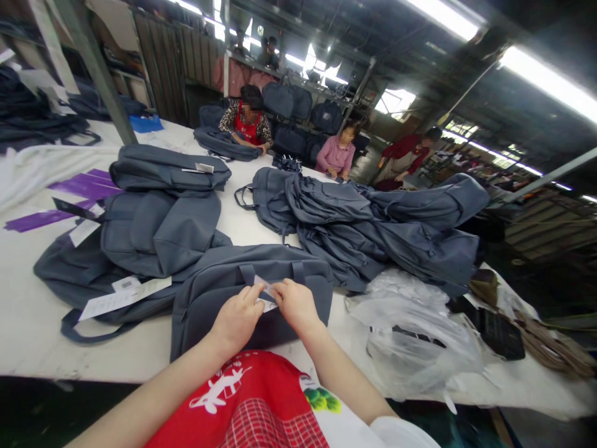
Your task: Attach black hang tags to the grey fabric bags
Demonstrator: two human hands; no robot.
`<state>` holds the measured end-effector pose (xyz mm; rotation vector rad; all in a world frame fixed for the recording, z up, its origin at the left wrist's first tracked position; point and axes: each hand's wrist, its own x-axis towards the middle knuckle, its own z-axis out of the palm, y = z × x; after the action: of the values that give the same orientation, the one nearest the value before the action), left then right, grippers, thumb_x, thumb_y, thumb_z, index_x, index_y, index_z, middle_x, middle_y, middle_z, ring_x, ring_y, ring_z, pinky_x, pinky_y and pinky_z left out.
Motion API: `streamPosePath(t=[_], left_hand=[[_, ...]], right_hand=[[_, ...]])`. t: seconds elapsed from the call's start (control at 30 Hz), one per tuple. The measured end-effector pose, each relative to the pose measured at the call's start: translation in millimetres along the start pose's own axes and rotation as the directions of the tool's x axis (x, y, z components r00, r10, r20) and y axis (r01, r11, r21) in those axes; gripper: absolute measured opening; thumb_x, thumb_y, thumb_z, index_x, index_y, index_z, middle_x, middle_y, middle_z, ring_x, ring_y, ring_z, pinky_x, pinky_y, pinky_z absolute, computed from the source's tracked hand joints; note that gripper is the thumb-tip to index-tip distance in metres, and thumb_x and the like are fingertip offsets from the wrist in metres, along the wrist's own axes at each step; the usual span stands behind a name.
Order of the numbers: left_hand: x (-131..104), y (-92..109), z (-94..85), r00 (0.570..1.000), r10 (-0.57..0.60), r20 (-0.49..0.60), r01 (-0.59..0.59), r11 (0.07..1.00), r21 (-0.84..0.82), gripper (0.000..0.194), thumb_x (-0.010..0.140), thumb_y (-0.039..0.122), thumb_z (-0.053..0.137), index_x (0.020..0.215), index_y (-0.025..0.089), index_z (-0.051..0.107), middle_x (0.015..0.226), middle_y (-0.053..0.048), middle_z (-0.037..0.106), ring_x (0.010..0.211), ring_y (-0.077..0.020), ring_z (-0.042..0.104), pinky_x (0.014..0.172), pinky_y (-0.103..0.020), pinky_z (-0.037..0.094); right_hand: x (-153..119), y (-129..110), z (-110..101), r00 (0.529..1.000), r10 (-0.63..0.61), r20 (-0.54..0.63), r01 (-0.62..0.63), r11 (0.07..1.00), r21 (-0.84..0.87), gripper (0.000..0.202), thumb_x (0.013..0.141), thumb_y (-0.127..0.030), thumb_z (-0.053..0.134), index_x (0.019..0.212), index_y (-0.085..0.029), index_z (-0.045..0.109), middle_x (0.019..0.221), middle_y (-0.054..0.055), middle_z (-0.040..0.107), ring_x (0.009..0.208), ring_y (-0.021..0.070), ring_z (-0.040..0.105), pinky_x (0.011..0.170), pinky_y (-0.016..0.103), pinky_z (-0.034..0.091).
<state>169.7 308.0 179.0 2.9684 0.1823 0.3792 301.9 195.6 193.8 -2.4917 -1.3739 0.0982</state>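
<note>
A dark blue-grey bag (209, 292) lies on the table right in front of me, two short straps on its upper side. Over it, my left hand (239, 316) and my right hand (295, 303) meet with fingers closed on a small white tag (267, 305). Part of the tag is hidden behind my fingers. To the left, another blue-grey backpack (161, 233) rests on a further bag, with a long white paper tag (125, 300) across the lower one.
A heap of blue-grey bags (340, 211) lies beyond my right hand. Crumpled clear plastic bags (420, 330) sit at the right near the table edge (522, 392). Purple strips (79, 193) lie at the left. Several people work across the table.
</note>
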Motion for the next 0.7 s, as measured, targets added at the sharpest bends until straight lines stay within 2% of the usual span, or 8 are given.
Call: streamPosePath(t=[0.07, 0.13, 0.23, 0.33, 0.4, 0.5, 0.6, 0.7], left_hand=[[1.1, 0.1, 4.8, 0.999, 0.025, 0.041, -0.023, 0.999, -0.033, 0.019, 0.086, 0.009, 0.05, 0.095, 0.016, 0.065, 0.137, -0.012, 0.051, 0.104, -0.0237, 0.06, 0.082, -0.034, 0.053], [1.7, -1.5, 7.0, 0.995, 0.026, 0.094, -0.017, 0.994, -0.104, 0.02, 0.088, 0.012, 0.05, 0.102, 0.017, 0.063, 0.129, -0.01, 0.058, 0.101, -0.022, 0.062, 0.084, -0.034, 0.052], [1.3, -6.5, 4.5, 0.985, -0.03, 0.17, 0.065, 0.977, -0.203, 0.012, 0.09, 0.019, 0.052, 0.096, 0.019, 0.062, 0.102, -0.006, 0.068, 0.094, -0.0212, 0.063, 0.083, -0.033, 0.05], [0.6, -14.3, -0.3, 0.97, -0.142, 0.196, 0.193, 0.943, -0.272, 0.012, 0.091, 0.026, 0.052, 0.088, 0.02, 0.061, 0.089, -0.004, 0.068, 0.088, -0.0209, 0.063, 0.079, -0.031, 0.048], [0.6, -19.9, -2.1, 0.96, -0.206, 0.192, 0.261, 0.908, -0.327, 0.014, 0.092, 0.03, 0.051, 0.088, 0.021, 0.061, 0.089, -0.004, 0.069, 0.088, -0.02, 0.064, 0.079, -0.03, 0.046], [0.8, -25.6, -0.8, 0.95, -0.236, 0.206, 0.295, 0.894, -0.338, 0.014, 0.093, 0.032, 0.05, 0.09, 0.021, 0.058, 0.091, -0.003, 0.069, 0.089, -0.0195, 0.064, 0.078, -0.029, 0.045], [-0.2, -25.6, 4.0, 0.952, -0.175, 0.252, 0.238, 0.94, -0.244, 0.015, 0.093, 0.033, 0.047, 0.091, 0.02, 0.055, 0.09, -0.005, 0.069, 0.088, -0.0222, 0.065, 0.074, -0.031, 0.045], [-2.6, -20.7, 7.4, 0.951, -0.082, 0.296, 0.146, 0.969, -0.2, 0.014, 0.093, 0.03, 0.047, 0.094, 0.019, 0.054, 0.09, -0.007, 0.068, 0.087, -0.0248, 0.066, 0.074, -0.034, 0.046]], right_hand=[[0.7, -4.5, 0.9, 0.984, -0.125, 0.13, 0.12, 0.992, 0.047, 0.019, 0.089, -0.023, 0.052, 0.085, -0.022, 0.071, 0.083, 0.004, 0.065, 0.071, 0.015, 0.058, 0.063, 0.025, 0.038], [0.6, -4.1, 1.4, 0.964, -0.203, 0.171, 0.175, 0.97, 0.167, 0.019, 0.088, -0.018, 0.052, 0.083, -0.02, 0.07, 0.084, 0.004, 0.066, 0.075, 0.0146, 0.059, 0.068, 0.024, 0.04], [-1.7, 4.8, -0.3, 0.952, -0.26, 0.165, 0.169, 0.889, 0.426, 0.019, 0.088, -0.018, 0.052, 0.083, -0.018, 0.071, 0.082, 0.003, 0.066, 0.079, 0.0138, 0.059, 0.072, 0.023, 0.042], [-6.4, 16.0, 0.5, 0.955, -0.241, 0.172, 0.088, 0.786, 0.612, 0.018, 0.082, -0.023, 0.062, 0.097, -0.017, 0.071, 0.085, 0.002, 0.067, 0.069, 0.012, 0.057, 0.061, 0.021, 0.041], [-9.8, 20.4, 5.3, 0.972, -0.175, 0.156, 0.037, 0.771, 0.636, 0.024, 0.08, -0.026, 0.064, 0.103, -0.018, 0.07, 0.087, 0.002, 0.068, 0.063, 0.0113, 0.056, 0.056, 0.022, 0.041], [-13.7, 20.7, 15.9, 0.991, -0.102, 0.081, 0.03, 0.785, 0.618, 0.024, 0.09, -0.029, 0.053, 0.105, -0.021, 0.07, 0.096, 0.004, 0.072, 0.079, 0.0155, 0.064, 0.072, 0.026, 0.047], [-15.9, 15.6, 22.6, 0.992, -0.117, 0.049, 0.07, 0.828, 0.556, 0.029, 0.095, -0.029, 0.044, 0.108, -0.023, 0.069, 0.106, 0.004, 0.072, 0.097, 0.0176, 0.064, 0.087, 0.029, 0.046], [-16.0, 8.4, 22.1, 0.98, -0.172, 0.1, 0.114, 0.897, 0.428, 0.027, 0.095, -0.028, 0.044, 0.103, -0.025, 0.07, 0.103, 0.003, 0.072, 0.095, 0.0175, 0.064, 0.084, 0.027, 0.044]])
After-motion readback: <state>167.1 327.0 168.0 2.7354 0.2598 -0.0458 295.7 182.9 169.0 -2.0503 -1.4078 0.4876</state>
